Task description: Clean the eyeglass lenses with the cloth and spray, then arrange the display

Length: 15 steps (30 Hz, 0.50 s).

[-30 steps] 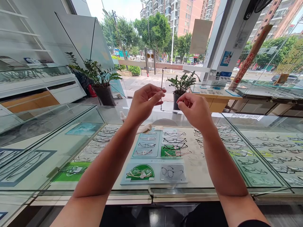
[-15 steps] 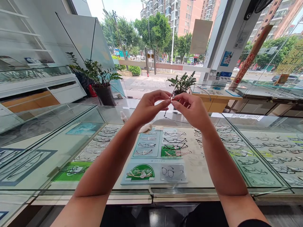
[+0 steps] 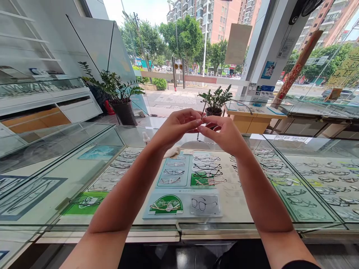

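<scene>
A thin dark-framed pair of glasses (image 3: 198,137) is held up over the glass display counter (image 3: 140,130). My left hand (image 3: 179,127) pinches it from the left, with thumb and fingers together near the middle of the frame. From the right, my right hand (image 3: 221,132) grips the same glasses, its fingertips touching those of my left hand. Fingers hide most of the frame; one thin dark arm points up and another part hangs below the hands. A pale cloth (image 3: 172,151) and a small white bottle (image 3: 146,138) are beyond my left forearm.
Rows of glasses (image 3: 207,166) lie inside the counter below my hands. Beyond it are a potted plant (image 3: 214,101) in the middle, a larger potted plant (image 3: 123,108) at the left and a wooden desk (image 3: 246,121) at the right.
My right hand has shifted slightly left, closer against my left hand. The glasses have turned a little, and their lower part has moved slightly right.
</scene>
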Each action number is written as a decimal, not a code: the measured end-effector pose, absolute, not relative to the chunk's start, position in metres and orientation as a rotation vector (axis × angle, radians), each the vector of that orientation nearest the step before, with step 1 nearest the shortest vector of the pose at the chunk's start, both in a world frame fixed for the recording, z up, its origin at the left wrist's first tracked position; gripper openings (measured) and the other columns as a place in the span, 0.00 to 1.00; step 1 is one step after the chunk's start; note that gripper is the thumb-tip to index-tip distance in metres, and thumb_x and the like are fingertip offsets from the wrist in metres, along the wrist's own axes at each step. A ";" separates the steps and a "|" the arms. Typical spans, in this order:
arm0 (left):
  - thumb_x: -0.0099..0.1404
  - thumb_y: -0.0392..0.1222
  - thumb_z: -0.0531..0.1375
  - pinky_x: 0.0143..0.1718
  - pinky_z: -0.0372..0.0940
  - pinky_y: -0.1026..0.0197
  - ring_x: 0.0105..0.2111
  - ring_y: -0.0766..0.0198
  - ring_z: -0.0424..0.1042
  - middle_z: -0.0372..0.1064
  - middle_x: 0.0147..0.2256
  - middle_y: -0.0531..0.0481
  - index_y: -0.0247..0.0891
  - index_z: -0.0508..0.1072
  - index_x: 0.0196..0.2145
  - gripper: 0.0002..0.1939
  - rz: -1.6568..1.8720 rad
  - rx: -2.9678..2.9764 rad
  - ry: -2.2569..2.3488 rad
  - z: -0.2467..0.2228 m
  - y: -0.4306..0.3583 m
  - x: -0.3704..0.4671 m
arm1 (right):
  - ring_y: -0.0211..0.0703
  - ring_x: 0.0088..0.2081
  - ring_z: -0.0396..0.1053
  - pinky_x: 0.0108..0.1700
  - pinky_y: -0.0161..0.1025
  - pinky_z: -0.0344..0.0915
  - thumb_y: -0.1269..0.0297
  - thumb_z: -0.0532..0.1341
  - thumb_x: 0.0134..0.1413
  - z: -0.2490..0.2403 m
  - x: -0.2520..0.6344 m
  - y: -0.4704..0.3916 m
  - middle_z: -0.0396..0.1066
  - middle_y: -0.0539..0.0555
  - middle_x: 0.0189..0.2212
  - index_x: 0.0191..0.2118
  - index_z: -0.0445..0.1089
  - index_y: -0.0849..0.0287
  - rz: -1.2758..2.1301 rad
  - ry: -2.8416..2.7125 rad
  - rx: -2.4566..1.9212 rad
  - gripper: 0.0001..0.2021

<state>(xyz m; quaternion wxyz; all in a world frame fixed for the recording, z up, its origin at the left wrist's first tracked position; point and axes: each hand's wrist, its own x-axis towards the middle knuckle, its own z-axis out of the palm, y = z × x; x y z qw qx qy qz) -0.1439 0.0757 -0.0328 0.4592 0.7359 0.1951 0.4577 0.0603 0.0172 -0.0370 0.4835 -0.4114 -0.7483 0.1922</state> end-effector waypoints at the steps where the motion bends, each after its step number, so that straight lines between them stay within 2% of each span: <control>1: 0.59 0.65 0.81 0.46 0.82 0.52 0.48 0.52 0.84 0.84 0.51 0.42 0.41 0.77 0.35 0.28 1.124 1.806 0.481 -0.033 0.076 -0.144 | 0.48 0.43 0.81 0.47 0.48 0.77 0.51 0.70 0.67 -0.037 0.060 0.017 0.88 0.56 0.47 0.53 0.88 0.52 0.483 -1.813 -1.000 0.17; 5: 0.61 0.60 0.80 0.51 0.81 0.50 0.51 0.52 0.83 0.84 0.54 0.41 0.41 0.78 0.38 0.23 1.193 1.830 0.509 -0.030 0.080 -0.151 | 0.49 0.44 0.83 0.47 0.49 0.80 0.51 0.72 0.63 -0.038 0.059 0.017 0.89 0.58 0.47 0.52 0.89 0.53 0.499 -1.725 -0.999 0.18; 9: 0.66 0.52 0.75 0.56 0.78 0.49 0.55 0.51 0.81 0.84 0.55 0.41 0.41 0.79 0.40 0.14 1.441 1.892 0.695 -0.026 0.095 -0.169 | 0.50 0.45 0.84 0.47 0.49 0.80 0.52 0.72 0.61 -0.036 0.062 0.017 0.89 0.59 0.48 0.49 0.89 0.53 0.465 -1.632 -1.018 0.16; 12: 0.68 0.48 0.70 0.57 0.75 0.46 0.55 0.49 0.81 0.84 0.52 0.41 0.41 0.78 0.40 0.09 1.629 1.968 0.990 -0.025 0.117 -0.190 | 0.49 0.44 0.83 0.47 0.49 0.79 0.51 0.71 0.61 -0.035 0.065 0.016 0.88 0.57 0.44 0.47 0.89 0.52 0.431 -1.575 -1.036 0.14; 15: 0.69 0.45 0.68 0.61 0.72 0.41 0.55 0.43 0.80 0.82 0.52 0.38 0.41 0.78 0.42 0.08 1.619 2.036 1.462 -0.033 0.147 -0.219 | 0.48 0.41 0.82 0.42 0.47 0.77 0.48 0.70 0.63 -0.036 0.066 0.017 0.87 0.56 0.40 0.42 0.88 0.52 0.413 -1.529 -1.054 0.15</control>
